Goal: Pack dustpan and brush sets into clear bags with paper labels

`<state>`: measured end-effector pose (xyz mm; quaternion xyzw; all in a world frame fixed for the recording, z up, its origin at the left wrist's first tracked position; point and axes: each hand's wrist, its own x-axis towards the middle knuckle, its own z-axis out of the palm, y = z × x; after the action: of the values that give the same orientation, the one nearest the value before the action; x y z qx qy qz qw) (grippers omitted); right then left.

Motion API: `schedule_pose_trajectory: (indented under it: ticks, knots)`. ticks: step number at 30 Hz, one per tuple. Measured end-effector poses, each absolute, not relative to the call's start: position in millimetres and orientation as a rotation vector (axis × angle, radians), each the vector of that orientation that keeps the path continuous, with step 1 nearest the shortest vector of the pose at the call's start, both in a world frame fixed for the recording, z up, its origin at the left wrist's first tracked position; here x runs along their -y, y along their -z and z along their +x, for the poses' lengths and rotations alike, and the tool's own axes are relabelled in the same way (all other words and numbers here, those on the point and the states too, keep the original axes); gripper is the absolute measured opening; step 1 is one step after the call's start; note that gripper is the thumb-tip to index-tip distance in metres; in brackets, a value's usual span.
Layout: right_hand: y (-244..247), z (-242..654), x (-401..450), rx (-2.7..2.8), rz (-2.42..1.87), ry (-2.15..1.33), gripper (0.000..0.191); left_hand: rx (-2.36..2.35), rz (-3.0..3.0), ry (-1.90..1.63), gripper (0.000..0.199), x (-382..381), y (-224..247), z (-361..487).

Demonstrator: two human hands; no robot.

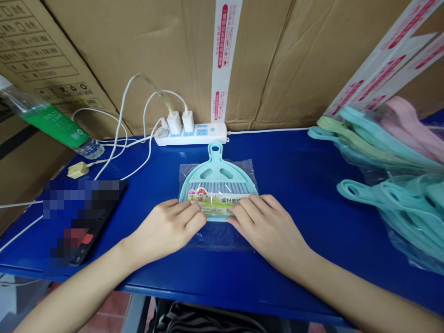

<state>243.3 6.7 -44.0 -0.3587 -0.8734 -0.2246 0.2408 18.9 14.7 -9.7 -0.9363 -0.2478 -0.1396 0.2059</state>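
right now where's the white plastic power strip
In the head view, the white plastic power strip lies left of centre, against the brown cardboard.

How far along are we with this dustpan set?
Looks done: the brush sits over the dustpan, with the label across its bristles and a clear bag around them.
In hand: the left hand and right hand are at the pan's lower edge.
Left: perhaps the loose plastic below it; I can't tell if it's sealed, or whether the sets on the right are finished.
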Motion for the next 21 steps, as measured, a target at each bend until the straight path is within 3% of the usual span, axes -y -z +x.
schedule_pose_trajectory:
  ticks: [21]
  knots:
    - [35, 259, 6, 2.514, -1.124, 0.526, 0.024, 0.794, -2.819, 0.138, 0.019, -14, 7, 14]
